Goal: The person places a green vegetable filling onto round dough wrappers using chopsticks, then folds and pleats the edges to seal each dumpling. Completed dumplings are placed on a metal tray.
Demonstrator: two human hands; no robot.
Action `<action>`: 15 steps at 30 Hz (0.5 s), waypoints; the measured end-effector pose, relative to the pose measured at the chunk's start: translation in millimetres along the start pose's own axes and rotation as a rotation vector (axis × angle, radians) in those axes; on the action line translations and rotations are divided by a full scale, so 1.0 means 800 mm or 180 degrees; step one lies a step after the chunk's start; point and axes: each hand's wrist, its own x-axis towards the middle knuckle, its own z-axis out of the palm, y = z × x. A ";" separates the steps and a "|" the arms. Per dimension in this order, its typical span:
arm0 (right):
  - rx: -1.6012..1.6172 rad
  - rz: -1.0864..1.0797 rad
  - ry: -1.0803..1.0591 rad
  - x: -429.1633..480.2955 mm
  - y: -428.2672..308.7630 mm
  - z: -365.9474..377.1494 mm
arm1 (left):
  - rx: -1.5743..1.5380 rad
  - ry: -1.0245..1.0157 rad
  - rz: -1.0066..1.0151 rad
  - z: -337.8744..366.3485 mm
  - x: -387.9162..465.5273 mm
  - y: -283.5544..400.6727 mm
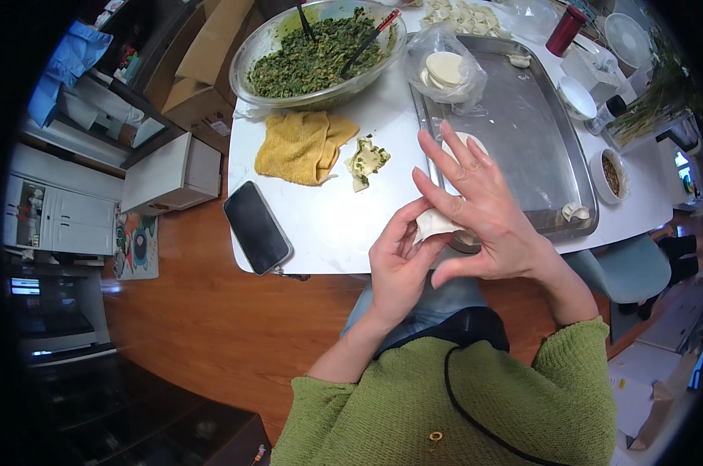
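Observation:
My left hand [399, 262] pinches a pale folded dumpling wrapper [436, 226] between thumb and fingers, near the table's front edge. Just over it, my right hand [482, 215] is spread, fingers apart, partly covering the wrapper; no object shows in its grip. Behind my right fingers lies a round wrapper [474, 144] at the metal tray's left rim. Further back, a stack of round wrappers [445, 69] sits in a clear plastic bag. A large clear bowl [239, 73] holds chopped green filling [311, 64] with two utensils in it. A torn wrapper with green bits [368, 162] lies on the table.
A yellow cloth [299, 148] and a phone [258, 227] lie on the left. The metal tray [526, 134] holds a dumpling at its far end and another [575, 211] at its near right corner. Beyond are a red bottle [566, 30], bowls and many dumplings [465, 17].

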 end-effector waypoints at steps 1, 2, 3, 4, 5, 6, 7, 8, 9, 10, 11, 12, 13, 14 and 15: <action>0.0023 0.0067 0.0061 -0.001 -0.001 0.001 | -0.0011 0.0002 0.0059 0.000 0.000 0.000; -0.0040 -0.0005 0.0063 -0.001 0.001 0.002 | -0.0026 0.0002 0.0118 0.001 0.001 -0.001; -0.0125 -0.0087 0.0049 -0.001 0.004 0.002 | -0.0075 0.0013 0.0174 0.002 0.002 -0.003; -0.0197 -0.0140 0.0040 -0.002 0.005 0.002 | -0.0073 0.0036 0.0123 0.002 0.002 -0.004; -0.0206 -0.0150 0.0014 -0.003 0.007 0.002 | -0.0100 0.0067 0.0072 0.002 0.002 -0.006; -0.0201 -0.0140 0.0001 -0.003 0.007 0.002 | -0.0158 0.0089 0.0052 0.002 0.003 -0.007; -0.0199 -0.0134 -0.0011 -0.004 0.008 0.002 | -0.0190 0.0057 0.0028 0.001 0.002 -0.008; -0.0027 -0.0005 0.0070 -0.005 0.006 0.004 | -0.0254 0.0017 0.0031 0.000 0.001 -0.007; 0.0148 0.0121 0.0150 -0.007 0.004 0.005 | -0.0317 -0.0020 0.0034 -0.001 0.000 -0.007; 0.0215 0.0173 0.0184 -0.007 0.004 0.006 | -0.0424 -0.0102 0.0067 -0.002 0.001 -0.007; 0.0283 0.0225 0.0219 -0.008 0.003 0.007 | -0.0530 -0.0183 0.0098 -0.002 0.000 -0.007; 0.0234 0.0201 0.0211 -0.007 0.004 0.008 | -0.0713 -0.0289 0.0144 -0.002 0.001 -0.007; 0.0173 0.0159 0.0197 -0.007 0.004 0.009 | -0.0644 -0.0133 0.0040 -0.001 0.001 -0.007; 0.0044 0.0089 0.0209 -0.006 0.006 0.009 | -0.0654 -0.0001 -0.0047 0.002 0.000 -0.008; -0.0097 -0.0002 0.0212 -0.005 0.007 0.009 | -0.0664 0.0134 -0.0131 0.005 0.000 -0.008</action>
